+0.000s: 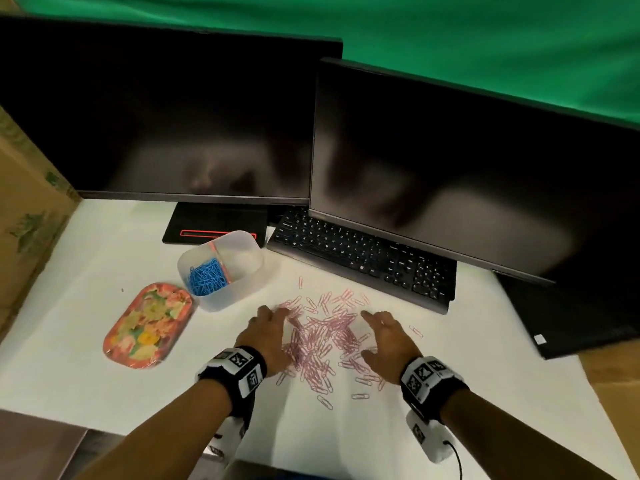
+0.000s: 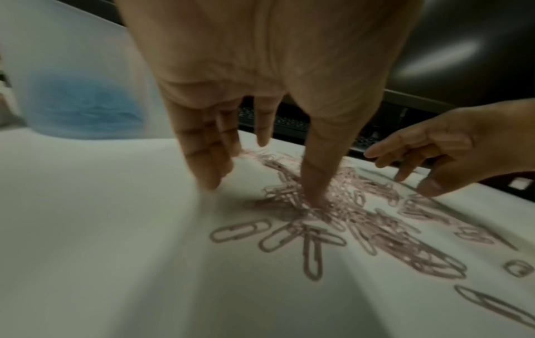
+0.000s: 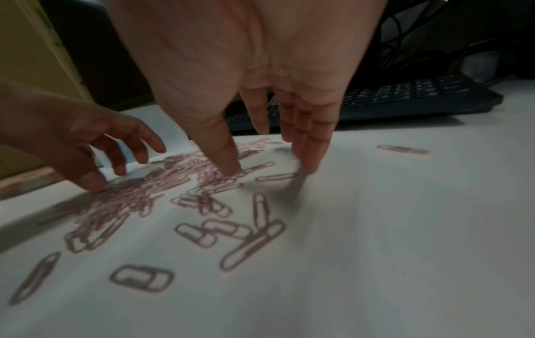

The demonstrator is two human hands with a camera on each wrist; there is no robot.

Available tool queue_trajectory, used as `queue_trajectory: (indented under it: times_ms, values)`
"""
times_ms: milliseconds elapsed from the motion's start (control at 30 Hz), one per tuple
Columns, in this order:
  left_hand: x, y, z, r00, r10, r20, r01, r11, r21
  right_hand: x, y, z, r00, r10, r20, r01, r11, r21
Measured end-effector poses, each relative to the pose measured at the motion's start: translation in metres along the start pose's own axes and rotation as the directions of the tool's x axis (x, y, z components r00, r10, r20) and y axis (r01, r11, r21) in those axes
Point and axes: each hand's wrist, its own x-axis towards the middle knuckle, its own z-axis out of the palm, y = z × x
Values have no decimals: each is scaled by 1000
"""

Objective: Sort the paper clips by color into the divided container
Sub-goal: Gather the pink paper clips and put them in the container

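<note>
Head view first: nearest the camera, 2 forearms are seen reaching out, each banded with a black-and-white marker cuff. Just beyond them the pink paper clips (image 1: pixel 320 341) are spread in a loose heap on the white table (image 1: pixel 104 358), and everything else is placed from that heap. The left hand (image 1: pixel 268 332) is set at the heap's left edge, fingers straight and splayed; in the left wrist view its thumb tip is pressed down into the clips and nothing is gripped. The right hand (image 1: pixel 386 344) is set at the heap's right edge, likewise flat and spread, fingertips touching the table with nothing held. A gathering sweep is judged to be the step in hand.

The clips are thin bent wire with a smooth coating, light and springy; they are expected to slide easily on the slick surface, tangle together and slip from a pinch. A cupped scoop from both sides is judged the better hold, with strays pinched by the long loop.

Beyond the heap and to its left stands the divided container (image 1: pixel 221 268), frosted soft-cornered plastic with a pink partition; the blue paper clips (image 1: pixel 207 277) are already piled in its near compartment, the far one looks bare. Left of the heap lies a glossy floral tray (image 1: pixel 147 323), oval-cornered. Farther back a matte black keyboard (image 1: pixel 363 258) is seen, and behind it 2 dark monitors (image 1: pixel 467 168).
</note>
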Motion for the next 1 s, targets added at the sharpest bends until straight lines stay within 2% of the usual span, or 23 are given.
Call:
queue_trajectory:
  times_ms: [100, 233, 400, 500, 567, 600, 633, 700, 767, 800, 833, 900, 967, 1000]
  values:
    - [-3, -1, 2, 998, -20, 55, 15, 997, 82, 6, -5, 1, 996, -61, 62, 66, 995, -73]
    - [0, 11, 8, 998, 54, 40, -55, 998, 12, 21, -20, 8, 993, -99, 63, 104, 992, -78]
    - [2, 18, 7, 999, 37, -34, -40, 995, -94, 29, -23, 9, 997, -83, -5, 83, 993, -83]
    - [2, 24, 2, 990, 37, -134, -68, 969, -237, 28, -24, 0, 998, -52, -41, 51, 998, -36]
    - [4, 30, -3, 984, 0, -177, -76, 904, -422, 26, -29, -11, 996, -56, -65, 57, 998, 12]
    - [5, 35, -7, 984, -37, -175, -64, 840, -539, 25, -34, -18, 994, -71, -79, 73, 997, 31]
    - [6, 39, -11, 985, -76, -154, -50, 730, -682, 23, -39, -25, 992, -91, -89, 96, 994, 47]
    - [6, 51, -23, 990, -139, 20, 73, 389, -918, 18, -54, -38, 979, -168, -116, 178, 981, 78]
    - [8, 58, -29, 972, -104, 212, 219, 61, -974, 16, -71, -45, 964, -237, -124, 253, 958, 136]
    - [7, 61, -31, 960, -65, 272, 268, -56, -962, 17, -79, -46, 960, -259, -111, 274, 948, 162]
    - [6, 62, -32, 950, -16, 313, 307, -151, -940, 19, -87, -46, 955, -277, -102, 291, 941, 170]
    - [5, 62, -34, 936, 46, 349, 347, -275, -897, 23, -100, -45, 951, -295, -94, 306, 942, 135]
    - [1, 60, -39, 936, 47, 348, 343, -335, -877, 25, -111, -46, 945, -313, -97, 324, 936, 137]
    - [-2, 58, -43, 941, 22, 337, 325, -333, -885, 25, -115, -47, 938, -328, -110, 342, 925, 164]
